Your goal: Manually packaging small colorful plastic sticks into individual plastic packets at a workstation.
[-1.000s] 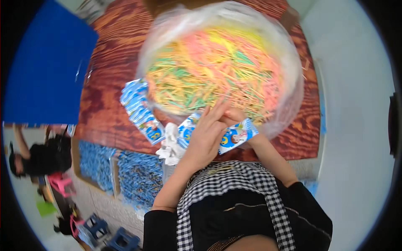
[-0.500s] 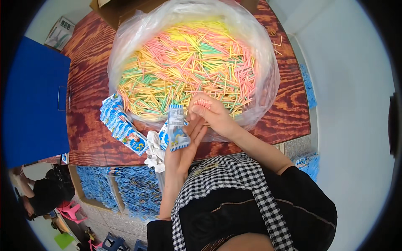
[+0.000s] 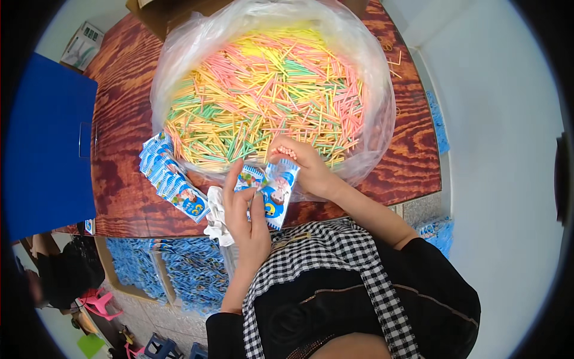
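Sticks (image 3: 269, 96), loads of them in pink, yellow, green and orange, are heaped in a big clear plastic bag (image 3: 371, 72) that's opened wide on the dark wood-grain table (image 3: 119, 149). A small blue-and-white packet (image 3: 278, 192) is held upright-ish at the near rim of the bag, its long axis tilted a bit, open end pointing up toward the heap. The right hand (image 3: 302, 170) is the nearer one to the sticks: it's curled around the packet's top edge, fingertips pinched on it, touching the bag's front wall. The left hand (image 3: 246, 218) is placed lower, thumb and fingers pressed on the packet's bottom half, so both are closed on the same packet.

Just left of the hands, a fanned row of matching blue packets (image 3: 170, 176) is laid out on the table, with a crumpled white cloth (image 3: 216, 215) beside them. A flat blue board (image 3: 42, 155) is seen at the far left, and trays of blue packets (image 3: 179, 272) below the table edge.
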Available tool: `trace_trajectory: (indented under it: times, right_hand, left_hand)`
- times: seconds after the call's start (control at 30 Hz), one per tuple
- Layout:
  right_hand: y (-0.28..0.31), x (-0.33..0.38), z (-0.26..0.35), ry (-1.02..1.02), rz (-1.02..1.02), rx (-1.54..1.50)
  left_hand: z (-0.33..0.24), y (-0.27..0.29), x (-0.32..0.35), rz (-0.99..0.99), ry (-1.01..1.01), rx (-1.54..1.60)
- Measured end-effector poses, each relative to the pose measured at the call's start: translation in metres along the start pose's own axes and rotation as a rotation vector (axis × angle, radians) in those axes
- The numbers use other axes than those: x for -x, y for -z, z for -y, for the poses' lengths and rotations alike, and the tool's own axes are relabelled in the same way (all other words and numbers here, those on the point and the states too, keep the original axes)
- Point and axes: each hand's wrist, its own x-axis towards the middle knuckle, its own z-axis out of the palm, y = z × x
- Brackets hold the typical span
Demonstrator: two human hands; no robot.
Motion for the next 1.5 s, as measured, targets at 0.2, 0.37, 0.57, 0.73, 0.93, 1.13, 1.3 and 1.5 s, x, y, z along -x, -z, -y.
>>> trace_trajectory:
  times: [0.2,0.37,0.57,0.73,0.93,1.13,1.3,1.5]
  right_hand:
    - [0.000,0.000,-0.019,0.162,0.084,0.050]
    - [0.004,0.008,-0.020,-0.011,0.107,0.042]
    - [0.002,0.015,-0.038,-0.021,0.142,-0.037]
    - [0.006,0.014,-0.012,-0.141,0.166,-0.286]
    - [0.004,0.013,-0.005,-0.193,0.175,-0.292]
    - [0.001,0.012,-0.006,-0.100,0.166,-0.237]
    - [0.002,0.015,-0.008,-0.168,0.172,-0.274]
    - [0.002,0.015,-0.007,-0.165,0.167,-0.265]
  left_hand:
    - [-0.008,0.000,-0.010,0.372,-0.549,-0.521]
    - [-0.004,-0.001,-0.011,0.405,-0.557,-0.626]
    - [0.002,0.000,-0.010,0.419,-0.474,-0.460]
    - [0.037,0.020,-0.001,0.094,-0.022,0.260]
    - [0.068,0.034,0.002,-0.229,0.143,0.715]
    - [0.069,0.032,0.001,-0.180,0.156,0.814]
    - [0.072,0.029,-0.003,-0.225,0.185,0.786]
    - [0.078,0.029,-0.005,-0.248,0.216,0.788]
